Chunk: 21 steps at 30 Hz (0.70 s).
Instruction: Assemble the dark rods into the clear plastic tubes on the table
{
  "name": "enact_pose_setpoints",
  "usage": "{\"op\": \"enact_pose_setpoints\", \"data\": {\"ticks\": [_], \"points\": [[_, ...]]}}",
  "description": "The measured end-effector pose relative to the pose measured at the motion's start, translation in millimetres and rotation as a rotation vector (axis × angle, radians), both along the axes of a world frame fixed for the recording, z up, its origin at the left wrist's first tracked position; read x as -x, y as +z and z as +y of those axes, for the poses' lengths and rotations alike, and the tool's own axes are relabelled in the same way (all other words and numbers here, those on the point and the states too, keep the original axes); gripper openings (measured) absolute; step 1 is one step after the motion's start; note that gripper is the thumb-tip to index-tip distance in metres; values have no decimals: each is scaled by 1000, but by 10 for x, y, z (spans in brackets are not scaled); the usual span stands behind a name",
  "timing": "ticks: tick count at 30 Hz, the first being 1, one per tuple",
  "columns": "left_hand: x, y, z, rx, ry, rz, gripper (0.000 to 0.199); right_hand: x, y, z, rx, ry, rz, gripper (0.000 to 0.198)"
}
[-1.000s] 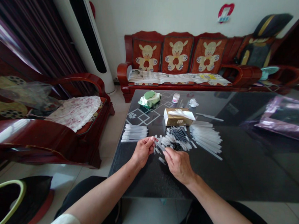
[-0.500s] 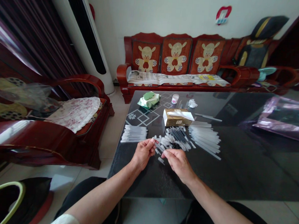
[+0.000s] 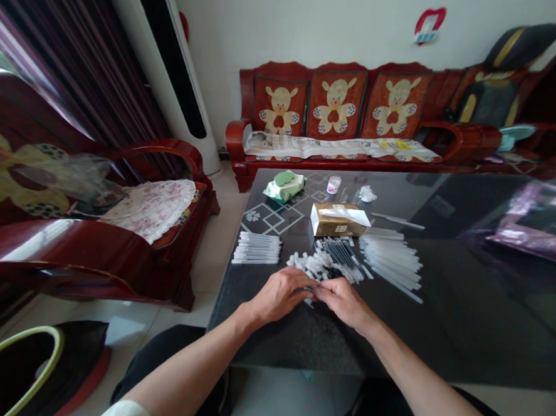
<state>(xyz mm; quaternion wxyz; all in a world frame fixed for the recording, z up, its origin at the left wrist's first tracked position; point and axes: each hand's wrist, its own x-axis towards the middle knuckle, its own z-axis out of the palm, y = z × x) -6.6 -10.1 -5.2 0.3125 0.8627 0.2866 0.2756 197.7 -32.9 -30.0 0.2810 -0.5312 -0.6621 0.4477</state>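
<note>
My left hand (image 3: 282,293) and my right hand (image 3: 345,303) meet at the fingertips above the near part of the dark table. Both are closed in a pinch; the small pen part between them is mostly hidden by the fingers. Just beyond lies a heap of whitish pen caps (image 3: 303,261), some with black parts among them. Thin dark pen refills (image 3: 341,252) lie behind the heap. To the right, translucent pen barrels (image 3: 392,262) are fanned out. A row of capped pens (image 3: 256,249) lies at the left.
Behind the pen parts stands a gold tissue box (image 3: 326,223). Farther back are a green wipes pack (image 3: 284,186), a small white jar (image 3: 333,185) and a crumpled tissue (image 3: 367,193). A purple plastic package (image 3: 541,218) lies at the right of the black table (image 3: 439,343).
My hands have come together; before, they were apart, the left holding up a whitish pen part. The left hand has turned palm down. The whole view has shifted slightly.
</note>
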Motion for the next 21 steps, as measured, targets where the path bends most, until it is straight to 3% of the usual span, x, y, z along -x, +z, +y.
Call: {"op": "enact_pose_setpoints", "data": {"ticks": [4, 7, 14, 21], "points": [[18, -51, -31, -37, -36, 84, 24, 105, -37, -50, 105, 17, 80, 36], [192, -63, 48, -68, -45, 163, 23, 100, 1, -62, 132, -3, 100, 42], [893, -84, 418, -179, 418, 482, 17, -174, 58, 19, 64, -201, 46, 43], [950, -186, 454, -180, 478, 696, 14, -207, 29, 17, 79, -190, 39, 40]]}}
